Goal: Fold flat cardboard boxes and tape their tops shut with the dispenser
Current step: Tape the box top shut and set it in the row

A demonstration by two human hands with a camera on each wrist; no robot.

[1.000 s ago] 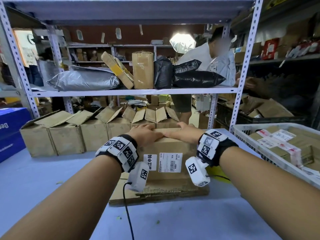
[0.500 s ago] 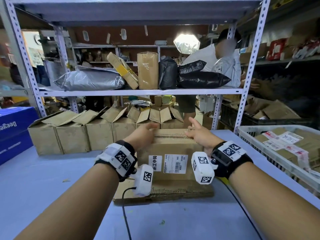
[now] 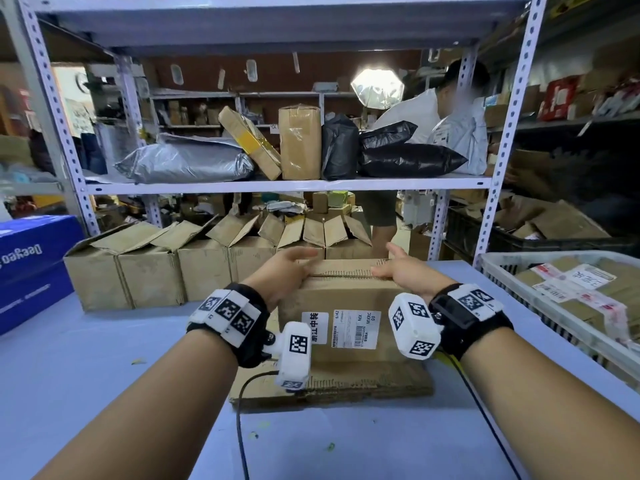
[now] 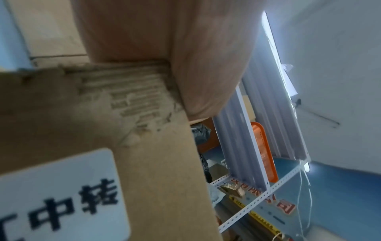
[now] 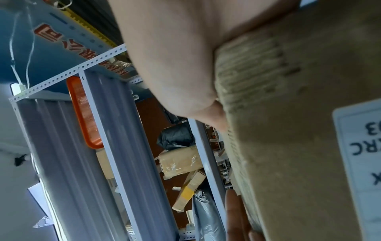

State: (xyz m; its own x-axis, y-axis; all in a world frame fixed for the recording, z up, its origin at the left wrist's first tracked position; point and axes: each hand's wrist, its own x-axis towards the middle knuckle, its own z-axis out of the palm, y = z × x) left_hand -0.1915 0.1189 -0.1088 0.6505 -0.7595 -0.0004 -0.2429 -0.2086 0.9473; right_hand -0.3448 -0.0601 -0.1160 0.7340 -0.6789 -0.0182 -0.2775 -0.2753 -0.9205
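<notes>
From the head camera, one cardboard box (image 3: 341,299) is seen on flattened cardboard (image 3: 332,386) on the table (image 3: 86,375). Its top flaps are pressed down by the left hand (image 3: 289,268) and right hand (image 3: 403,271), fingers straight. Tape seems needed next; no dispenser is seen. In the left wrist camera, one palm (image 4: 175,48) is shown on the box edge. In the right wrist camera, the same is shown.

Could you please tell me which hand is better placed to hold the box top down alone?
Probably the left hand: its fingers lie flat across the box top, while the right hand touches only the right end, thumb raised.
</notes>
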